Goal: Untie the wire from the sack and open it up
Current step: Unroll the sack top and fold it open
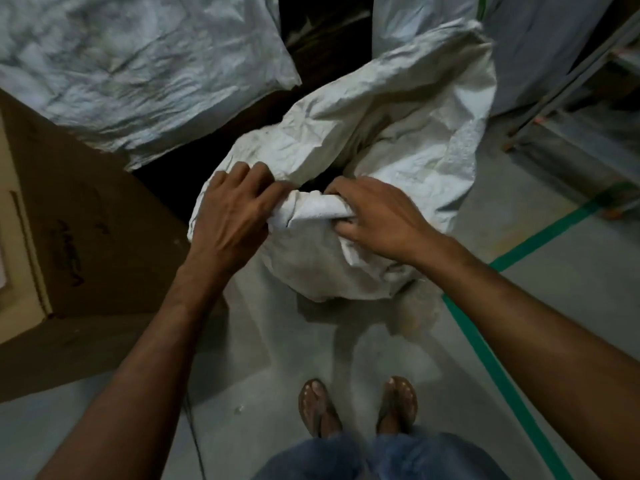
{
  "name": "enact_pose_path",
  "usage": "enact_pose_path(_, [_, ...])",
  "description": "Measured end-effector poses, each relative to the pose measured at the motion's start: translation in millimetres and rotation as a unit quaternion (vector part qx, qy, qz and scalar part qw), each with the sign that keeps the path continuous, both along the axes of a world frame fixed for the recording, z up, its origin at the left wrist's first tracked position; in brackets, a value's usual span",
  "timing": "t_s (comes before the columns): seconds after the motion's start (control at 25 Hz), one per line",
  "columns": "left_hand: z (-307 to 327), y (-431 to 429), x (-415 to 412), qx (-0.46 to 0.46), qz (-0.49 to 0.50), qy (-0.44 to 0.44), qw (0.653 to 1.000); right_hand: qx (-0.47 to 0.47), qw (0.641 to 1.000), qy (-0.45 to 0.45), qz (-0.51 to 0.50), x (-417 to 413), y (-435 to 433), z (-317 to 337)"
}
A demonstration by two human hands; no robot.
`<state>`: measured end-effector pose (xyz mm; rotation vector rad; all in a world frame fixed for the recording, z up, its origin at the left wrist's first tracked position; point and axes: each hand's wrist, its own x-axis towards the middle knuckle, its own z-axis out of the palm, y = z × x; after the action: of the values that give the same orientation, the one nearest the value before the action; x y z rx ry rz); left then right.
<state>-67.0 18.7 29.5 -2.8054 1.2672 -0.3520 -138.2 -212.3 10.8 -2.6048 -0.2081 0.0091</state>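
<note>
Forearms [156, 341] reach down. Left hand [232, 209] and right hand [377, 216] each grip the rolled rim of the sack [381, 126], which stands on the floor just ahead. No wire visible. We judge: pull the rim apart evenly. Cardboard box [69, 237] crowds the left; open floor lies right, towards the green tape [519, 258].

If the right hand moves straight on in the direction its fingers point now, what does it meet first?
Most likely the rolled rim of the sack, which the right hand grips now; just beyond it lies the left hand. Depth is hard to judge here.
</note>
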Motion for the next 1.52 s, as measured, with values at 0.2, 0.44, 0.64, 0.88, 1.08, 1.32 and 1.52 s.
enact_pose_path(0.2, [-16,-20,33,-0.060,0.046,0.231,0.970,-0.127,0.946,-0.297,-0.024,43,-18,-32])
enact_pose_path(0.44, [-52,-64,32,-0.106,0.029,0.163,0.980,-0.023,0.970,-0.244,0.001,44,-31,-60])
enact_pose_path(0.64, [-69,-50,45,-0.047,-0.103,-0.043,0.993,-0.020,0.989,0.129,0.074,49,-48,-45])
enact_pose_path(0.88, [-76,-34,15,-0.109,-0.050,0.079,0.990,-0.242,0.921,-0.304,0.009,53,-37,-106])
enact_pose_path(1.08, [-92,-32,-9,-0.025,0.023,-0.037,0.999,-0.183,0.863,-0.463,-0.083,19,-16,-133])
enact_pose_path(1.32, [-137,-15,-27,0.009,-0.076,-0.201,0.977,-0.152,0.981,-0.055,0.104,-22,-26,-118])
enact_pose_path(1.52, [-145,-37,-16,-0.026,-0.191,-0.212,0.958,-0.108,0.977,-0.159,0.089,-15,-28,-94])
